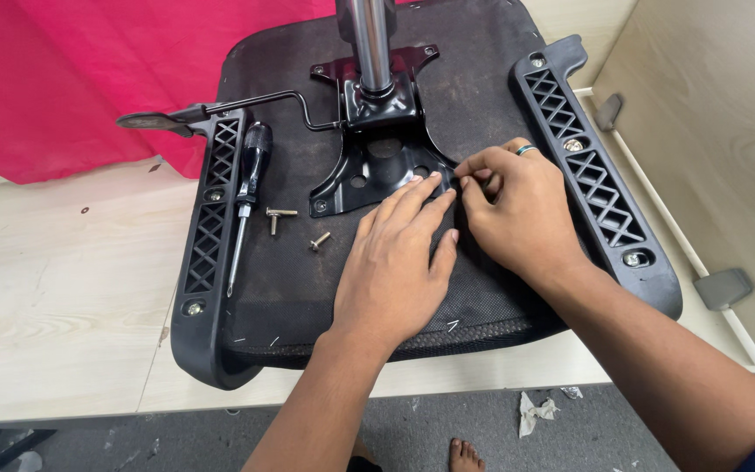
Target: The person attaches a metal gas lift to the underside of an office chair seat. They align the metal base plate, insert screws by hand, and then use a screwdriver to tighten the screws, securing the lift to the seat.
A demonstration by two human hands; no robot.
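Perhaps fingers (474, 166) over hidden screw.

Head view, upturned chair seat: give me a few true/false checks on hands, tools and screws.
1. Both hands rest at the near right corner of the black metal mounting plate. True.
2. The black-handled screwdriver is in the left hand. False: it lies loose on the black fabric seat underside, beside the left black plastic armrest bracket.
3. Loose silver screws lie on the seat left of the hands. True.
4. The right hand wears no ring. False: a band sits on one finger.
5. The chrome gas-lift column lies flat on the table. False: it stands in the plate.
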